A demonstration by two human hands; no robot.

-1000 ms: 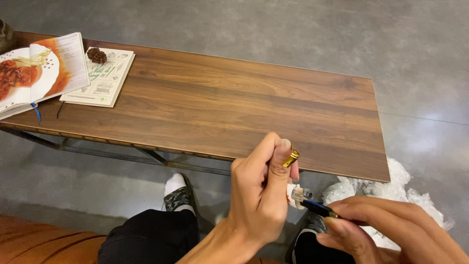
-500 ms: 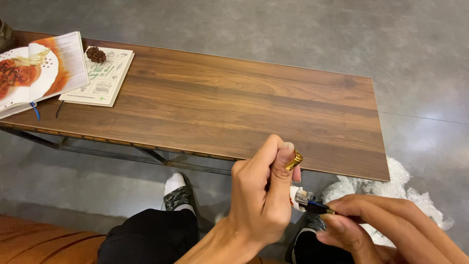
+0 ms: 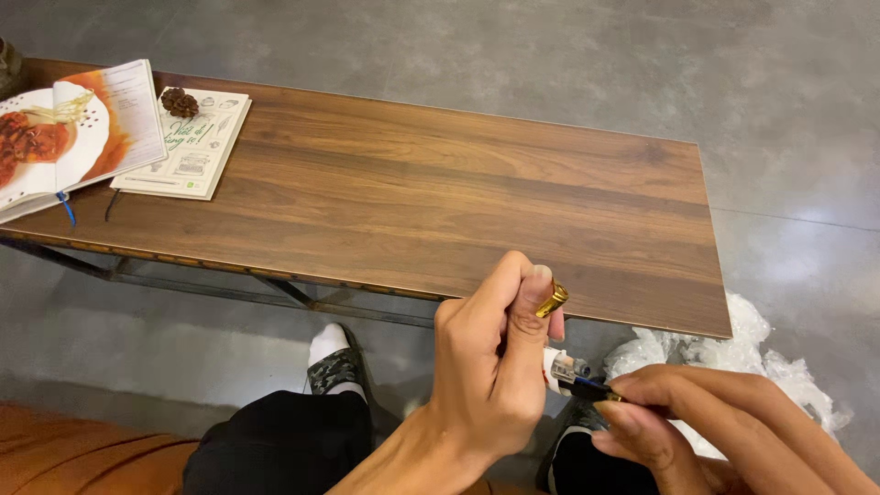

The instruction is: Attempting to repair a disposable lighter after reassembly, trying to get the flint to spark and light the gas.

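- Left hand [image 3: 490, 367] closed in a loose fist, below the near edge of the long dark-brown wooden table [image 3: 440, 192]; a small gold-coloured metal ring-shaped piece [image 3: 552, 300] pinched between thumb tip and forefinger.
- Same hand also grips a short white cylindrical part with a metal fitting [image 3: 561, 370], which sticks out to the right from under the fingers.
- Right hand [image 3: 724, 426] closed, fingertips pinching a thin black rod with a gold tip [image 3: 594, 390]; the rod's end meets the fitting on the white part.
- Both hands held in the air over the person's lap, just in front of the table edge, not resting on it.
- Crumpled clear plastic wrap [image 3: 733, 353] on the grey floor behind the right hand.
- Far left of table: open book with a food picture [image 3: 69, 137], a pale printed booklet [image 3: 188, 142] beside it, a brown pine cone [image 3: 180, 103] on the booklet's top corner.
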